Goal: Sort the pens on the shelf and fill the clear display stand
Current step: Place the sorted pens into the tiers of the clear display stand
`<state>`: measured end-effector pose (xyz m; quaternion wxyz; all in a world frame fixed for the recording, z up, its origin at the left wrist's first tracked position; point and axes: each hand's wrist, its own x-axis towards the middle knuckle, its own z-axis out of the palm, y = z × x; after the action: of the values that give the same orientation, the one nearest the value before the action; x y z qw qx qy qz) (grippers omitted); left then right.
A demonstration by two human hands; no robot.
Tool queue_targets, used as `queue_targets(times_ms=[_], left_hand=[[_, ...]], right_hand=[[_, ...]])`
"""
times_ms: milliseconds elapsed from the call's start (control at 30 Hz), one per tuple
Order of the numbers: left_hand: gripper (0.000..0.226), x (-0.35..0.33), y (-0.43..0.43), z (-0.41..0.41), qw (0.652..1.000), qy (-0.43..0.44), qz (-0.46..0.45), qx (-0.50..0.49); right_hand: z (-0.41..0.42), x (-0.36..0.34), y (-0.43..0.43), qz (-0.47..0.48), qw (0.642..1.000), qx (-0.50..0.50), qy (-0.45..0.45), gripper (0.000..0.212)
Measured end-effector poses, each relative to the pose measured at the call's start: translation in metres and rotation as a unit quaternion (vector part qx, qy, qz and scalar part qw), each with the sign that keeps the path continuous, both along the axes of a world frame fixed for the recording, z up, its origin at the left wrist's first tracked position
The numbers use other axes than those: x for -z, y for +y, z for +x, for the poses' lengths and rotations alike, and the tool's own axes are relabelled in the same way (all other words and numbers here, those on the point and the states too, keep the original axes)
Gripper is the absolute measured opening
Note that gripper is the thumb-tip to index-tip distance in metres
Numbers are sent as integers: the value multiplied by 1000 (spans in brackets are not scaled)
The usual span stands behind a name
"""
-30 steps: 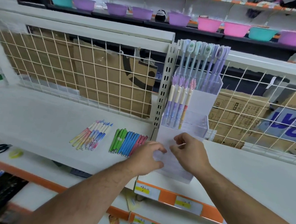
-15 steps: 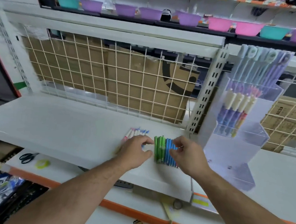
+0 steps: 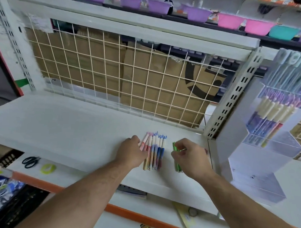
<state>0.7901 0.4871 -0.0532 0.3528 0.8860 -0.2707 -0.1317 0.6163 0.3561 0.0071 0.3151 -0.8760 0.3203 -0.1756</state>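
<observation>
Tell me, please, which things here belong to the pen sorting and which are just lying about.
Belong to the job:
pastel pens
green pens
clear display stand
shelf

Just lying about:
scissors
yellow roll
plastic bowls
cardboard boxes

No text reads clearly. Cardboard box (image 3: 158,89) behind the wire grid (image 3: 103,72) carries a black curved mark, no letters made out. Small dark print on the clear display stand (image 3: 248,174) is too blurred to read.
</observation>
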Motion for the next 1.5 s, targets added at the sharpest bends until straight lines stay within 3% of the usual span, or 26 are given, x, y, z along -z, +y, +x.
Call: queue_targets(times_ms=[133, 267, 767, 967, 1100, 1233, 1400, 1500], left_hand=[[41, -4, -4, 2, 1000, -11, 27, 4], [26, -2, -4, 10, 999, -14, 51, 2], [5, -7, -11, 15, 988, -35, 153, 17], [25, -7, -14, 12, 986, -32, 164, 16], [18, -15, -13, 12, 994, -7, 108, -8], [20, -29, -21, -5, 997, 65, -41, -3], [14, -46, -40, -53, 946, 237, -205, 85], [15, -51, -52, -81, 931, 261, -228, 116]], right_hand=[[12, 0, -2, 8, 1000, 0, -2, 15], [17, 3, 0, 1, 1000, -4, 9, 15], [15, 4, -4, 13, 1000, -10, 5, 15], [3, 0, -3, 24, 1000, 4, 8, 10], [-7, -9, -2, 8, 1000, 17, 20, 6], [-18, -17, 0, -1, 1000, 15, 20, 5], [-34, -27, -5, -13, 1000, 22, 6, 7], [-45, -36, -12, -4, 999, 30, -27, 18]])
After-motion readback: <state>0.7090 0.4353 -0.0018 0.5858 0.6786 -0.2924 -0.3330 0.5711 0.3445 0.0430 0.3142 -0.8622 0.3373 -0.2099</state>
